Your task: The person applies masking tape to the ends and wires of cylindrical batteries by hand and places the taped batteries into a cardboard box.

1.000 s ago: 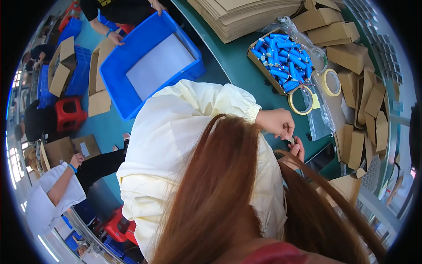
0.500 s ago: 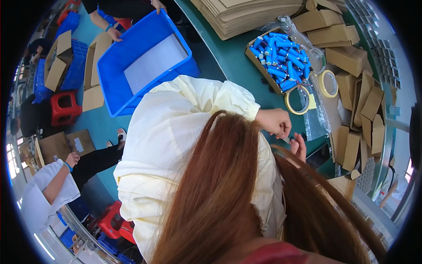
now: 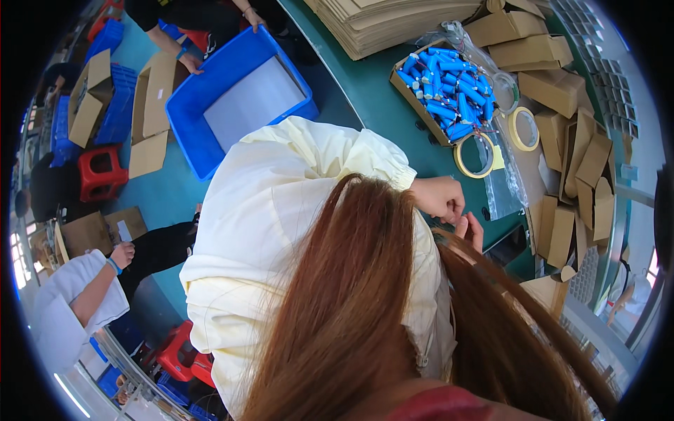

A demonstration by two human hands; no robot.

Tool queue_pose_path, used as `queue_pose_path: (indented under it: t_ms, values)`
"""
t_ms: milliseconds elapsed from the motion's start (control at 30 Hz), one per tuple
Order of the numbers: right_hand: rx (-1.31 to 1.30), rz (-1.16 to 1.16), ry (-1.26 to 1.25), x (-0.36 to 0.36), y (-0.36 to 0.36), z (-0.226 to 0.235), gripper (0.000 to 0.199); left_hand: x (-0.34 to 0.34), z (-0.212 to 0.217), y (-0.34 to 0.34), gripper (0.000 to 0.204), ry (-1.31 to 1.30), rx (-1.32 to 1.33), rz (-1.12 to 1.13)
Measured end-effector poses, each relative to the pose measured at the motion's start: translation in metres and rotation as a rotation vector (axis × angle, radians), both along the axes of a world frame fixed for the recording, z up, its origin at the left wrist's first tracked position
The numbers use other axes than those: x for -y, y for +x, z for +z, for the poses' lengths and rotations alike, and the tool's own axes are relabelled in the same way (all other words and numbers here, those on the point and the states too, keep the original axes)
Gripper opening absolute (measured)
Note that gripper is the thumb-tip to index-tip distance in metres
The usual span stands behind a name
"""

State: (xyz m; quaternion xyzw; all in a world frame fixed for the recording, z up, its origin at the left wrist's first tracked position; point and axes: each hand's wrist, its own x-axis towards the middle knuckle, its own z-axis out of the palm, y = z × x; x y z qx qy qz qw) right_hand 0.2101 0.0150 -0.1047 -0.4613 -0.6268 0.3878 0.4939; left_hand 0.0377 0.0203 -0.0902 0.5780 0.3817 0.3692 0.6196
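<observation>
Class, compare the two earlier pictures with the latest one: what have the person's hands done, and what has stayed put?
Little changed. The left hand and right hand remain close together at the edge of the green table, fingers only slightly shifted; what they grip is hidden. The box of blue cylinders, the tape rolls and the blue crate lie as before; the slight drift across the frame looks like head movement.

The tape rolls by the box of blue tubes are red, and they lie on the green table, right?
Not red: the head view shows two yellow tape rolls. They do lie on the green table, beside the box of blue tubes.
</observation>
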Motion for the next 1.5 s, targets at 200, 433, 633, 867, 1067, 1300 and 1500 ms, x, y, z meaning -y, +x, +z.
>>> queue_pose_path:
  t_ms: [200,433,633,867,1067,1300,1500]
  values:
    - [0.177,-0.025,0.087,0.005,-0.005,0.005,0.009,0.003,0.002,-0.001,0.009,0.134,-0.072,0.059]
    - [0.237,-0.056,0.012,0.008,-0.003,0.005,0.005,0.006,0.0,0.003,0.009,0.235,-0.15,0.105]
    - [0.332,-0.037,-0.008,0.006,0.001,0.006,0.006,0.007,0.002,0.002,0.013,0.271,-0.189,0.121]
    - [0.233,0.007,-0.141,0.006,0.008,-0.004,0.01,0.007,0.003,0.002,0.015,0.289,-0.216,0.114]
    - [0.199,0.025,-0.196,0.01,0.013,-0.007,0.011,0.01,0.0,0.004,0.013,0.28,-0.219,0.127]
    - [0.126,0.023,-0.267,0.012,0.014,-0.006,0.009,0.01,0.001,0.003,0.01,0.287,-0.228,0.103]
    - [0.157,0.048,-0.285,0.009,0.013,-0.005,0.01,0.012,0.003,0.002,0.011,0.284,-0.208,0.112]
